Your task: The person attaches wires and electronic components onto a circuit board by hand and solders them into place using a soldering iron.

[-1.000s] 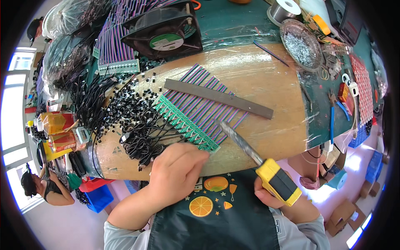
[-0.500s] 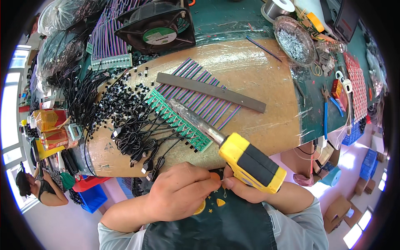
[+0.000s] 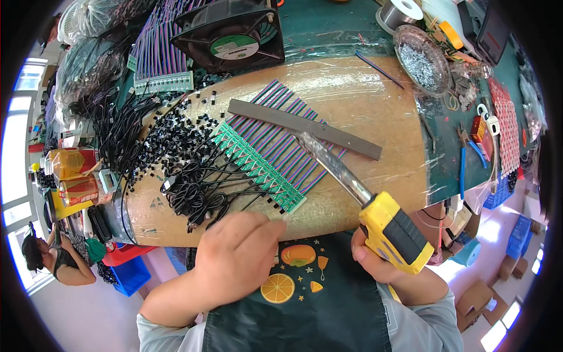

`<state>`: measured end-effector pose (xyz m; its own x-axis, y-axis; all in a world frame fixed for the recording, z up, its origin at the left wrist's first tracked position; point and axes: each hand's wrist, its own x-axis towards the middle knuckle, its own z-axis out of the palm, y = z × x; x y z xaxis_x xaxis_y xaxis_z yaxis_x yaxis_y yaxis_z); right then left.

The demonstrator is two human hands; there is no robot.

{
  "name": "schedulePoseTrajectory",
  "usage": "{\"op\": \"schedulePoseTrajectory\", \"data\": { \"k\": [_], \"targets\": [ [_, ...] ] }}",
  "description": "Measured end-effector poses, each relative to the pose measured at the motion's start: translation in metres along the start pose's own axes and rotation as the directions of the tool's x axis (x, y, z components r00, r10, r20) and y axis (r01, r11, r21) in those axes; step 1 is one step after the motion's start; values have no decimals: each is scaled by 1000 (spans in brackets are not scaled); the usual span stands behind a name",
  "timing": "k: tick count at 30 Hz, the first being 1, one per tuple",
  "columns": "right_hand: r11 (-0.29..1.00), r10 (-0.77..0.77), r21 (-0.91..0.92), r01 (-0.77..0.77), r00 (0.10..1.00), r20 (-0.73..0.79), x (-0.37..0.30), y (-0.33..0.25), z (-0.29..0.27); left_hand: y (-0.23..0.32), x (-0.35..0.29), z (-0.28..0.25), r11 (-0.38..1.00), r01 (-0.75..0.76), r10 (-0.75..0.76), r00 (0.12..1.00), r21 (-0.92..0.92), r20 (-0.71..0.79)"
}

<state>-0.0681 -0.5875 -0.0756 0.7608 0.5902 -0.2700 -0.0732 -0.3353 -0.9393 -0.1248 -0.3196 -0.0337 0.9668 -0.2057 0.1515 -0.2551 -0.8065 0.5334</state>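
My right hand (image 3: 374, 261) is closed around the handle of a yellow-and-black soldering iron (image 3: 394, 232). Its long metal barrel slants up and left over the table, its dark end close to a flat grey-brown bar (image 3: 311, 128). Just past the table's near edge, my left hand (image 3: 237, 258) is closed with fingers curled; whatever it may pinch is hidden. Beyond it lies a green circuit board strip (image 3: 261, 169), joined to striped ribbon wires (image 3: 281, 138) and black cables (image 3: 193, 196). The bar rests across the wires.
Loose small black parts (image 3: 176, 132) cover the table's left side. A black fan (image 3: 234, 41) stands at the back. Far right are a solder spool (image 3: 401, 13), a dish of silvery bits (image 3: 422, 61) and blue-handled pliers (image 3: 463, 164). Another person (image 3: 61, 252) sits at left.
My hands have parted: the left moved slightly left and up, the right moved right with the soldering iron. The iron's barrel no longer lies over the board; the view has shifted slightly.
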Motion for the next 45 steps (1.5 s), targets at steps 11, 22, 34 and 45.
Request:
{"op": "schedulePoseTrajectory", "data": {
  "k": [11, 22, 34, 45],
  "targets": [
    [984, -165, 102, 148, 970, 177, -26, 38, -13, -19, 8, 28, 990, 122, -132, 980, -70, -148],
    [967, -247, -28, 252, 962, 120, -42, 64, -12, -20, 11, 24, 968, 200, -217, 971, -150, -103],
    [981, -185, -34, 190, 975, 122, -41, 55, -14, -21, 12, 25, 969, 191, -209, 972, -154, -109],
    [986, -148, 85, 143, 987, 62, -51, 55, -15, -19, 14, 25, 970, 191, -207, 973, -150, -106]
  ]
}}
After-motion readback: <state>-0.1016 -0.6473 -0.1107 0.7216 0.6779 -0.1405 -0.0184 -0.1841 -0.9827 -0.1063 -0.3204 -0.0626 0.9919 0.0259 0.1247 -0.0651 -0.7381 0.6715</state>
